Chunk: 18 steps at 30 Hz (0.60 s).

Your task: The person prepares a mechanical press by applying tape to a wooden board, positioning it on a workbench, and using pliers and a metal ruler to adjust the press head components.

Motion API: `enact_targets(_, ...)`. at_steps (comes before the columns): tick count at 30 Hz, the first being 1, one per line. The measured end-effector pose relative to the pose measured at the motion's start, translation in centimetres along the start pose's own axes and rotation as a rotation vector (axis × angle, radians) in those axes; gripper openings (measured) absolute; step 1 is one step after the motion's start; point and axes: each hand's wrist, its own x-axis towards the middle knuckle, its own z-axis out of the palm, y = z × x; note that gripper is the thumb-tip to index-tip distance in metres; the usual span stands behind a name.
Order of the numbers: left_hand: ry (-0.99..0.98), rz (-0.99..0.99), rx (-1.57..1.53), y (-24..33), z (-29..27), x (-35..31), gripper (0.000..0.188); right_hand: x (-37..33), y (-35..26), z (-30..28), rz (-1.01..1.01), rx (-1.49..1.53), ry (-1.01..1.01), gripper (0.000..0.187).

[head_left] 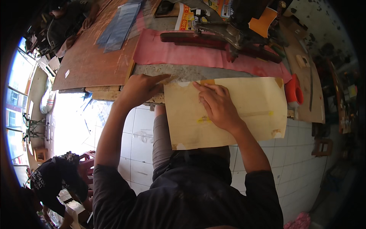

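Two bare hands work a tan paper sheet [228,114] at the near edge of a tabletop [183,72]. Left hand [139,89] has its grip closed on the sheet's upper left corner. Right hand [217,107] lies flat and open on the sheet, grasping nothing, fingers pointing left. Much of the sheet overhangs the edge above a tiled floor [141,129]. Just beyond lies a pink cloth [190,55]; an orange roll [294,91] sits beside the sheet's right edge. Left of the sheet, a brown board [95,57] lies mostly bare.
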Motion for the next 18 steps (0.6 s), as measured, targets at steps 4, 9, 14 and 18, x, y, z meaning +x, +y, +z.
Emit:
enact_targets(4,-0.049,0.074,0.135,-2.0,0.7,0.2,0.013,0.1,-0.2,-0.1,0.008,0.011,-0.010,0.023)
enact_targets(9,0.083,0.062,0.127,-1.2,1.3,-0.3,0.012,-0.2,0.2,-0.2,-0.013,-0.026,-0.015,0.017)
enact_targets(14,0.138,0.059,0.280,-0.7,1.5,-0.2,0.018,-0.1,0.1,0.0,-0.015,-0.030,-0.009,0.015)
enact_targets(18,0.183,-0.518,0.457,-7.2,-0.8,0.0,0.018,-0.3,-0.3,0.2,-0.021,-0.026,-0.019,0.028)
